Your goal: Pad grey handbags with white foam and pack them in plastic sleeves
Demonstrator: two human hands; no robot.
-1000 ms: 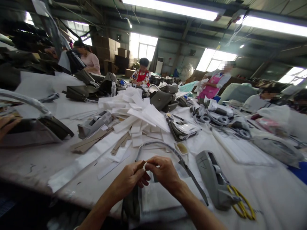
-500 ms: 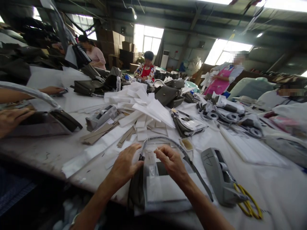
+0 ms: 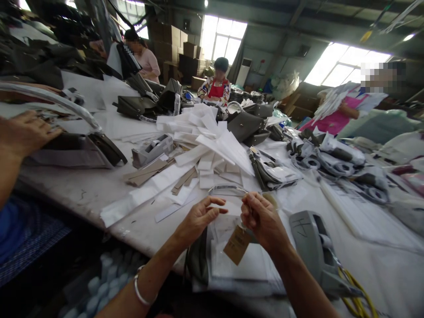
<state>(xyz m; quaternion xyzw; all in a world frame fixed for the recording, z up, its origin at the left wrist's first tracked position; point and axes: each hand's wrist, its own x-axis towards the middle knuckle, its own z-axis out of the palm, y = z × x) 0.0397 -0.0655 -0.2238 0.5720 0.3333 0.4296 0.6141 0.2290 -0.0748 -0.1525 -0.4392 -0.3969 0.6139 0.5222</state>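
Note:
A dark handbag (image 3: pixel 198 260) lies in front of me, its side covered with white sheet and clear plastic (image 3: pixel 238 263). Its plastic-wrapped handle (image 3: pixel 227 189) arches up behind my hands. My right hand (image 3: pixel 263 221) is closed above the bag, and a brown hang tag (image 3: pixel 237 244) dangles beneath its fingers, apparently by a string too fine to make out. My left hand (image 3: pixel 202 217) hovers over the bag's left part, thumb and fingers apart, with nothing visible in it. A grey tape dispenser (image 3: pixel 308 247) stands to the right of the bag.
Yellow-handled scissors (image 3: pixel 359 296) lie by the dispenser. White foam strips (image 3: pixel 212 141) and brown card strips (image 3: pixel 149 170) are heaped ahead. A co-worker's hand (image 3: pixel 29 130) rests on another bag (image 3: pixel 76 150) at left. Wrapped bags (image 3: pixel 331 154) lie right; other people stand or sit beyond.
My right hand has moved up off the bag and closed, and the brown tag now hangs from it. My left hand has come away from the handle's base. The view has swung left.

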